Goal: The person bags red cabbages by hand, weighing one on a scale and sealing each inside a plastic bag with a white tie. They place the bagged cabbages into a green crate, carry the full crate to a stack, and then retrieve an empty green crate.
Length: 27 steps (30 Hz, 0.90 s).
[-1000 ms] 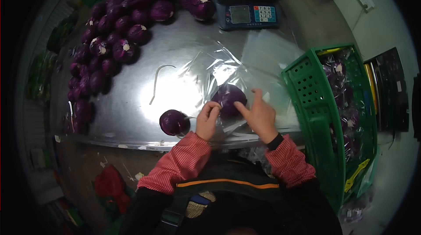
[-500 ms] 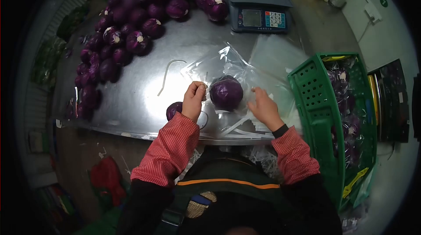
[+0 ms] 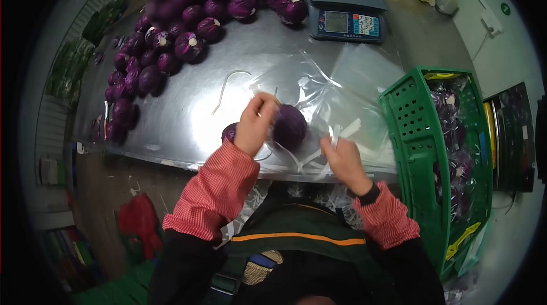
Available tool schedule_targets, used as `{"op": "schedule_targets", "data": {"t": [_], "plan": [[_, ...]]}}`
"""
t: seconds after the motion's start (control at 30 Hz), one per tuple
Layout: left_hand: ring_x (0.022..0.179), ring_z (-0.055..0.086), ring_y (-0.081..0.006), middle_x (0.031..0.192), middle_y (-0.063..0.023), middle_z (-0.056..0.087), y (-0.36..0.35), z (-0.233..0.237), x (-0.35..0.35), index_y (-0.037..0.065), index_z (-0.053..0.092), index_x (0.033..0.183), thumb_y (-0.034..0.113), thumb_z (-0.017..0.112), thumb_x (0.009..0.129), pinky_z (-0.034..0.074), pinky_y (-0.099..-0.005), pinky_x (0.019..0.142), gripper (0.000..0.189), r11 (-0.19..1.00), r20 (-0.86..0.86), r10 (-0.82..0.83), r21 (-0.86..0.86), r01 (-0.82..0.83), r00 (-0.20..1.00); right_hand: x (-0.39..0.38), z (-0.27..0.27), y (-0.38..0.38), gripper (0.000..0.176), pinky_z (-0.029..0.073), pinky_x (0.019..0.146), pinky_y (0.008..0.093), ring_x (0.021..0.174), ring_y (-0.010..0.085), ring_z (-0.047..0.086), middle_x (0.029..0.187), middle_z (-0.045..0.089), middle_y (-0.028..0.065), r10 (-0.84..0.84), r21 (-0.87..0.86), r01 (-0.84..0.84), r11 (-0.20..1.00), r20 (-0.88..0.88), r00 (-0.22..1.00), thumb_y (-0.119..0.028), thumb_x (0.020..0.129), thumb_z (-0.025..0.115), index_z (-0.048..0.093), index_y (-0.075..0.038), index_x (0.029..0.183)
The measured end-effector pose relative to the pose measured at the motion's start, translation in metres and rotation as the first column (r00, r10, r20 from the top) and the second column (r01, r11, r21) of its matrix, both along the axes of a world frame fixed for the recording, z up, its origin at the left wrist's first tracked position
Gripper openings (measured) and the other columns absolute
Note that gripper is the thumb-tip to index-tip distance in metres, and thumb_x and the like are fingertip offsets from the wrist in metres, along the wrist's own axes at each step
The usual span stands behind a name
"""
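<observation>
A purple cabbage (image 3: 290,127) sits on clear plastic film (image 3: 296,80) near the front of the metal table, between my two hands. My left hand (image 3: 256,125) is closed at the cabbage's left side, its fingertips pinched on the film there. To the right, my right hand (image 3: 344,162) pinches a thin white strip (image 3: 335,137) that stands up from its fingers. Another, smaller purple cabbage (image 3: 229,132) lies behind my left wrist, partly hidden by it.
Many purple cabbages (image 3: 189,47) are heaped at the back left. A digital scale (image 3: 346,20) stands at the back. On the right, a green crate (image 3: 411,114) holds film-wrapped cabbages. Flat plastic sheets (image 3: 364,74) lie beside it. A curved white strip (image 3: 223,88) rests left of the film.
My left hand has risen slightly along the cabbage. My right hand has moved down toward the table's front edge and now has a white strip in its fingers. The view has shifted slightly.
</observation>
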State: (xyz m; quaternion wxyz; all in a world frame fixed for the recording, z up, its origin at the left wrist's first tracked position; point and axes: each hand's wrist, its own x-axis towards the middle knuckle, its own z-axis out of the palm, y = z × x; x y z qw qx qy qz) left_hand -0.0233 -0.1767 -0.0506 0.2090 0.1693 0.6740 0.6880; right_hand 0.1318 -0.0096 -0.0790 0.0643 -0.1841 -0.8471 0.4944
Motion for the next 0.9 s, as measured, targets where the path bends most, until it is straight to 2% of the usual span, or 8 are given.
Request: {"op": "schedule_targets", "data": {"t": [0.1,0.17,0.23,0.3,0.37,0.43,0.77,0.9], "plan": [[0.078,0.053,-0.0083,0.088,-0.0022,0.057,-0.022,-0.028,0.044,0.003,0.057,0.104,0.016,0.05,0.097,0.045,-0.0227,0.072,0.016,0.977,0.008,-0.185,0.109,0.183,0.983,0.033,-0.024,-0.008,0.03,0.041,0.055,0.0431,0.062,0.0408,0.054,0.062,0.053,0.0197,-0.005,-0.024,0.006,1.0,0.051,0.999,-0.029,0.09,0.053,0.056,-0.002,0.077],[0.084,0.056,-0.0138,0.096,-0.0054,0.056,-0.039,-0.036,0.06,0.006,0.048,0.113,0.02,0.04,0.101,0.048,-0.0293,0.079,0.02,0.955,0.121,0.19,0.21,-0.212,0.974,0.049,-0.036,-0.01,0.029,0.04,0.054,0.0427,0.06,0.0405,0.052,0.06,0.05,0.0197,-0.029,-0.037,0.032,0.999,0.083,0.996,-0.028,0.09,0.054,0.054,-0.002,0.077],[0.085,0.056,-0.0168,0.097,-0.007,0.056,-0.069,-0.048,0.07,0.008,0.047,0.109,0.034,0.036,0.101,0.05,-0.0331,0.077,0.029,0.871,0.33,0.465,-0.007,-0.491,0.821,0.058,-0.039,-0.012,0.028,0.039,0.053,0.0424,0.058,0.0402,0.051,0.059,0.048,0.0199,-0.05,-0.037,0.053,0.998,0.087,0.995,-0.026,0.09,0.054,0.052,-0.002,0.076],[0.084,0.056,-0.019,0.091,-0.0085,0.057,-0.107,-0.091,0.092,0.009,0.049,0.105,0.062,0.035,0.093,0.051,-0.0386,0.074,0.056,0.995,0.636,0.098,-0.07,-0.069,0.765,0.063,-0.041,-0.019,0.026,0.039,0.052,0.0423,0.058,0.04,0.051,0.061,0.049,0.0201,-0.01,-0.014,0.011,1.0,0.056,0.998,-0.024,0.089,0.055,0.051,-0.002,0.076],[0.082,0.057,-0.0194,0.09,-0.0089,0.058,-0.095,-0.072,0.125,0.009,0.051,0.102,0.069,0.035,0.089,0.051,-0.0387,0.075,0.064,0.978,0.805,0.191,-0.207,-0.037,0.562,0.068,-0.043,-0.027,0.025,0.039,0.051,0.0423,0.057,0.0399,0.051,0.062,0.05,0.0202,0.029,0.014,-0.03,0.999,0.026,0.999,-0.023,0.088,0.057,0.051,-0.001,0.076],[0.081,0.058,-0.0196,0.091,-0.0092,0.059,-0.087,-0.07,0.138,0.009,0.054,0.101,0.074,0.036,0.086,0.051,-0.0379,0.075,0.068,0.99,0.865,0.068,-0.12,0.074,0.497,0.069,-0.039,-0.03,0.023,0.039,0.051,0.0417,0.057,0.0392,0.052,0.063,0.05,0.0197,0.04,0.027,-0.041,0.999,0.03,0.999,-0.02,0.087,0.058,0.051,-0.002,0.076],[0.056,0.054,-0.0095,0.068,0.0015,0.058,-0.028,-0.052,0.119,0.013,0.051,0.083,0.064,0.045,0.089,0.045,-0.0216,0.051,0.051,0.999,0.839,-0.005,-0.026,0.048,0.544,0.063,-0.022,-0.044,0.016,0.045,0.052,0.0393,0.062,0.0276,0.059,0.064,0.056,0.0076,0.345,0.539,-0.241,0.807,-0.099,0.933,-0.015,0.073,0.066,0.052,-0.009,0.069],[0.056,0.052,-0.0101,0.067,0.0022,0.055,-0.028,-0.034,0.101,0.014,0.052,0.085,0.058,0.048,0.091,0.043,-0.0231,0.051,0.044,0.998,0.91,0.003,0.025,-0.062,0.415,0.061,-0.02,-0.042,0.015,0.046,0.052,0.0374,0.061,0.0255,0.058,0.064,0.055,0.006,0.474,0.609,-0.328,0.722,-0.091,0.876,-0.015,0.072,0.066,0.053,-0.009,0.069]]}}
